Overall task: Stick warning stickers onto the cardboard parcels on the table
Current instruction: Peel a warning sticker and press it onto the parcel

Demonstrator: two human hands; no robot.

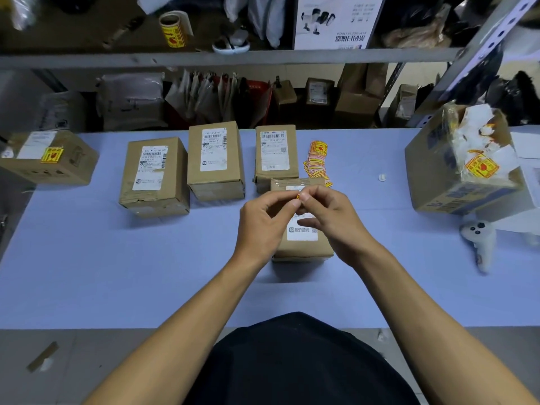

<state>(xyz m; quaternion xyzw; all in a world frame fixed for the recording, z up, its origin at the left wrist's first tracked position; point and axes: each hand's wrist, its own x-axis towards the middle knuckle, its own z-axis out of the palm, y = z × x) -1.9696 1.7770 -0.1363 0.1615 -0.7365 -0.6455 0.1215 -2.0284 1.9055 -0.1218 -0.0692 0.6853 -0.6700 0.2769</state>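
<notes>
Both the left hand (264, 220) and right hand (327, 214) pinch a warning sticker (298, 196), probably peeling it, next pressing it onto the parcel (302, 244) beneath.

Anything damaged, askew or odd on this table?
Yes. The big carton at the right edge sits tilted with a torn top and a wrinkled yellow sticker. The left parcel is dented at its front bottom edge.
</notes>
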